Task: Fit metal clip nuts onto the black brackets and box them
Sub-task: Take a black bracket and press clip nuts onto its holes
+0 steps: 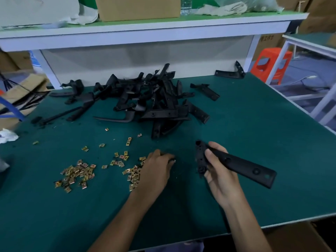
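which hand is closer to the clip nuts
Left. The left hand lies over the edge of the clip nuts; the right hand is off to their right, holding a bracket.

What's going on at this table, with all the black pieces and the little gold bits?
A person is working bare-handed at a green table. The right hand grips one black bracket. No nut shows on it. The left hand is down at the edge of the scattered metal clip nuts, fingers curled as if picking one up. Whether it has one yet is hard to tell. A heap of black brackets lies behind.
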A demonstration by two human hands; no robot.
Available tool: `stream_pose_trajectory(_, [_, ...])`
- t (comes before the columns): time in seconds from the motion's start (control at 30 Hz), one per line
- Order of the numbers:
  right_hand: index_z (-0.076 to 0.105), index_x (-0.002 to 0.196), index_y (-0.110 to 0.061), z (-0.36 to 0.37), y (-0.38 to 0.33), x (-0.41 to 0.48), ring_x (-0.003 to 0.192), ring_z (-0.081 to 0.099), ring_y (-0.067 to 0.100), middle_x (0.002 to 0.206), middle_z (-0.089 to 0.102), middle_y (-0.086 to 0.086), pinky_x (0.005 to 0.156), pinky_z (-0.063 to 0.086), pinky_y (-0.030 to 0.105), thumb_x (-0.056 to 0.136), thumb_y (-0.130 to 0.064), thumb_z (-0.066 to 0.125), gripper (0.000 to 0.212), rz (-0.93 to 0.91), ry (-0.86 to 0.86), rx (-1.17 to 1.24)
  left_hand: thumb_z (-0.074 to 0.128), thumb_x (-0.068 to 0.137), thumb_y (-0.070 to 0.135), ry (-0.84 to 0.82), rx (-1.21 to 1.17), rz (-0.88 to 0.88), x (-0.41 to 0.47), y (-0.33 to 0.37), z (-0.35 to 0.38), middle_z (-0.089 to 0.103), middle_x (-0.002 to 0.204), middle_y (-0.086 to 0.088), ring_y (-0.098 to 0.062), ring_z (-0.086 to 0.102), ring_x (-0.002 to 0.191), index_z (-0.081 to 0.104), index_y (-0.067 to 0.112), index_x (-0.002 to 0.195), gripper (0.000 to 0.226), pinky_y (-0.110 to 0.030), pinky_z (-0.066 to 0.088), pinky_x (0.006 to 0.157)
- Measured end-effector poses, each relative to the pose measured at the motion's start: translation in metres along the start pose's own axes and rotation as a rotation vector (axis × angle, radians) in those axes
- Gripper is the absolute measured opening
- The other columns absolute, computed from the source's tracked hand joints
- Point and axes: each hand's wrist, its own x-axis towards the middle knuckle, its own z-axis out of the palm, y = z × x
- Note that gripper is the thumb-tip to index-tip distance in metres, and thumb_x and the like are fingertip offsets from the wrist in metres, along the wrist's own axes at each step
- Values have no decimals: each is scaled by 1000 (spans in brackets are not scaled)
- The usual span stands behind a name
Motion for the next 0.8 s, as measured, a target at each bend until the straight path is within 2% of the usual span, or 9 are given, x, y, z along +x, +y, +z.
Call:
stream_pose_trajectory(0.1, [62, 121, -17, 9, 8, 7, 96, 70, 20, 114, 74, 7, 72, 58, 28, 82, -14, 70, 39, 48, -47, 97, 67, 93, 21, -10, -152, -31, 1, 2, -9, 65, 96, 9, -11, 61, 94, 69, 24, 102, 9, -10, 37, 75])
stream_pose_trajectory(0.17, [62, 120, -19, 14, 14, 9, 94, 69, 20, 113, 73, 6, 74, 56, 28, 82, -10, 68, 40, 81, -69, 174, 69, 90, 22, -6, -381, -135, -5, 8, -20, 68, 82, 18, 2, 63, 82, 64, 33, 87, 13, -4, 41, 68])
stream_pose_trajectory(0.23, [63, 118, -23, 17, 19, 7, 91, 68, 18, 111, 72, 3, 73, 56, 27, 83, -11, 65, 37, 122, -87, 229, 68, 89, 24, -48, -628, -170, -17, 16, -31, 72, 80, 13, 0, 65, 74, 64, 35, 84, 12, -15, 52, 68])
stream_pose_trajectory(0.3, [63, 118, -25, 17, 23, 4, 89, 68, 16, 109, 73, 2, 75, 56, 27, 85, -13, 63, 34, 145, -121, 246, 64, 91, 24, -99, -804, -163, -31, 22, -41, 74, 82, 5, -8, 67, 73, 64, 36, 89, 12, -27, 57, 70])
stream_pose_trajectory(0.4, [64, 118, -26, 14, 26, 3, 93, 67, 18, 111, 71, 3, 83, 51, 32, 89, -13, 60, 32, 162, -166, 236, 70, 91, 14, -63, -1012, -247, -45, 31, -48, 74, 82, 0, -11, 68, 72, 73, 29, 90, 15, -24, 57, 70])
stream_pose_trajectory(0.5, [65, 118, -26, 12, 25, 2, 94, 69, 19, 113, 71, 4, 83, 57, 30, 89, -13, 61, 32, 170, -206, 248, 71, 89, 7, -21, -1257, -394, -49, 45, -47, 75, 80, -2, -12, 69, 74, 79, 18, 87, 13, -24, 57, 72])
stream_pose_trajectory(0.57, [67, 118, -26, 11, 25, 1, 95, 70, 21, 112, 71, 5, 83, 59, 31, 86, -14, 69, 35, 169, -237, 261, 71, 87, 2, 7, -1378, -476, -48, 52, -45, 74, 81, -7, -14, 70, 75, 76, 11, 92, 12, -25, 57, 70])
stream_pose_trajectory(0.67, [66, 118, -26, 11, 24, 0, 94, 68, 21, 108, 70, 5, 82, 58, 32, 77, -18, 77, 43, 160, -280, 250, 71, 85, -3, 47, -1487, -564, -46, 59, -45, 75, 82, -9, -16, 71, 73, 71, 6, 93, 13, -25, 57, 65])
stream_pose_trajectory(0.8, [66, 119, -27, 9, 25, 1, 94, 65, 20, 109, 68, 5, 82, 57, 31, 83, -13, 74, 40, 147, -296, 221, 70, 85, -5, 69, -1511, -613, -44, 64, -46, 74, 79, -8, -16, 70, 69, 67, 7, 92, 14, -26, 58, 63])
